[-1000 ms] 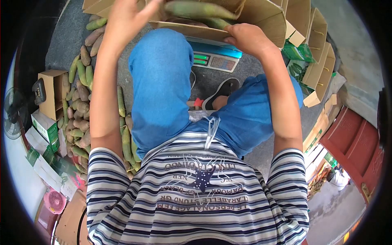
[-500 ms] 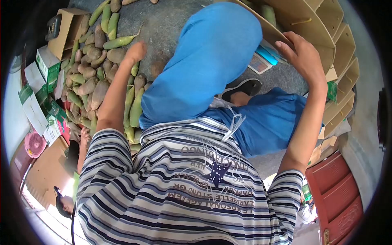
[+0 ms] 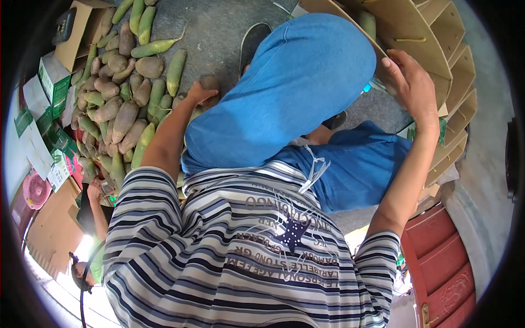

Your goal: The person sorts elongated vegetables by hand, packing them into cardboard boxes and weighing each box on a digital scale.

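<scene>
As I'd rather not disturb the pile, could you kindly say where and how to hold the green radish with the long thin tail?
I'd take the green radish around its thick middle, coming from the picture's right, over the bare floor. Its tailed end points out that way, while its blunt end lies by a brown radish; the tail looks too flimsy.

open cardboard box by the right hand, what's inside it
Part of a green vegetable shows inside the cardboard box; its near wall and the picture's edge hide the rest.
</scene>
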